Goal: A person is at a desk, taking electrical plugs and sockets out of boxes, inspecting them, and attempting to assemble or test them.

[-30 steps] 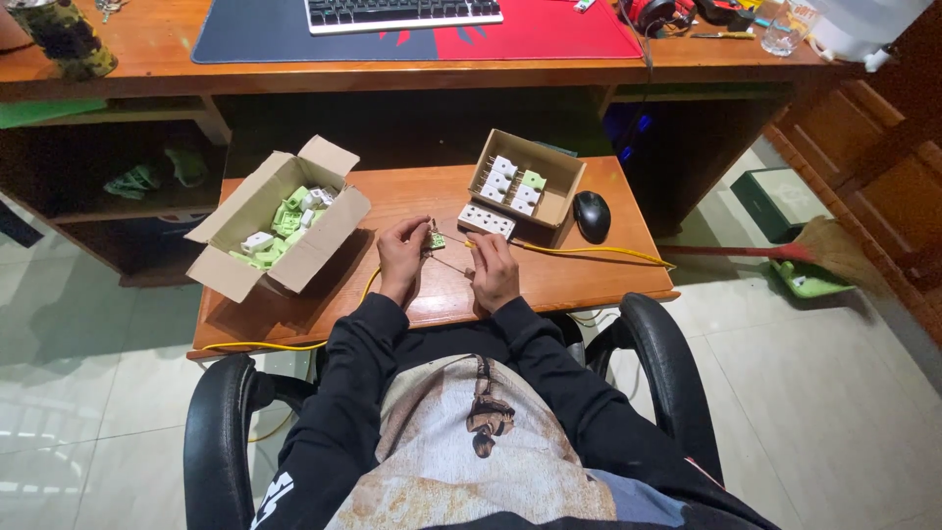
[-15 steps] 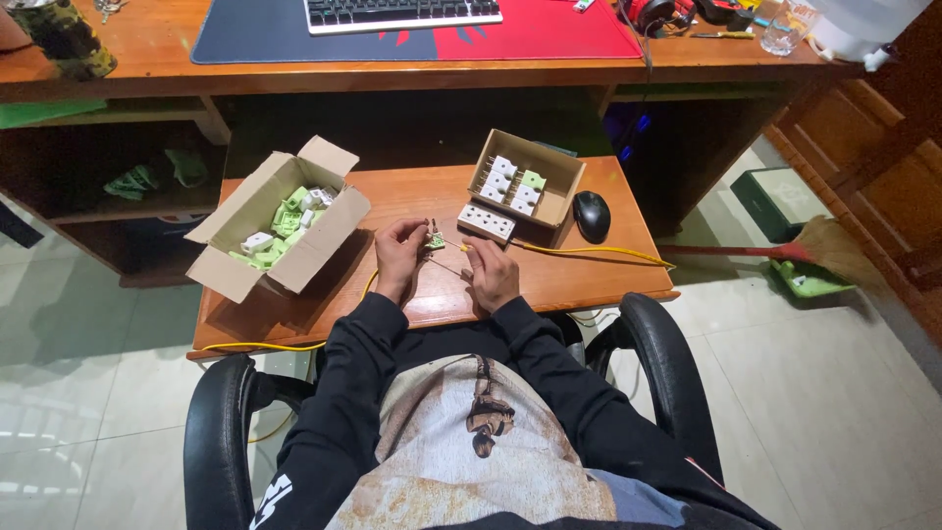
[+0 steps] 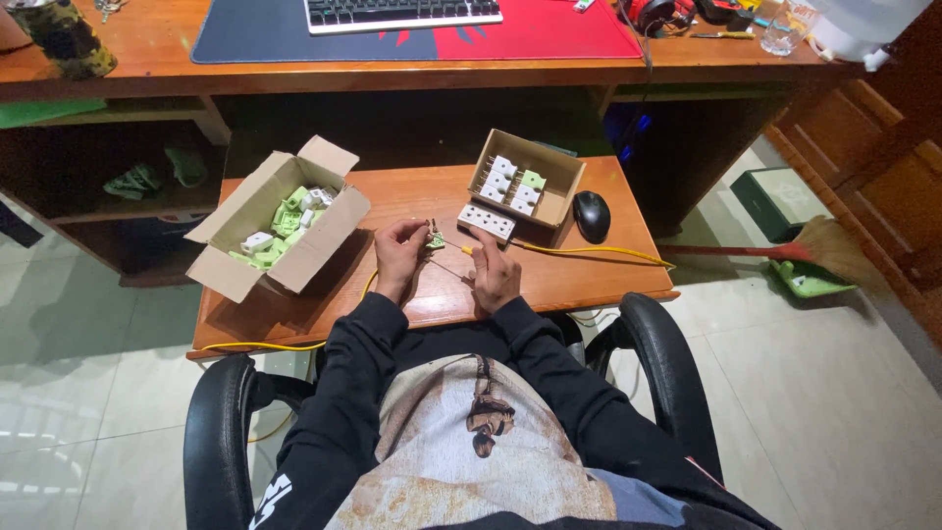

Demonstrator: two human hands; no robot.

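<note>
My left hand [image 3: 397, 257] pinches a small green and white plastic part [image 3: 435, 238] above the low wooden table [image 3: 589, 270]. My right hand [image 3: 497, 273] is beside it, fingers closed on a thin tool with a yellow end [image 3: 468, 250] that points toward the part. A white socket plate [image 3: 486, 222] lies just beyond my hands. An open cardboard box [image 3: 257, 257] of green and white parts stands at the left. A smaller open box [image 3: 555, 201] with several white sockets stands at the right.
A black mouse [image 3: 592, 216] lies by the small box. A yellow cable [image 3: 599, 251] runs across the table. Behind is a desk with a keyboard [image 3: 402, 12] and red-black mat [image 3: 549, 34]. My black chair's armrests [image 3: 667, 373] flank me; a broom [image 3: 834, 250] lies right.
Both hands have stayed at the table's middle with only small finger movements around the part. The boxes and the mouse are where they were.
</note>
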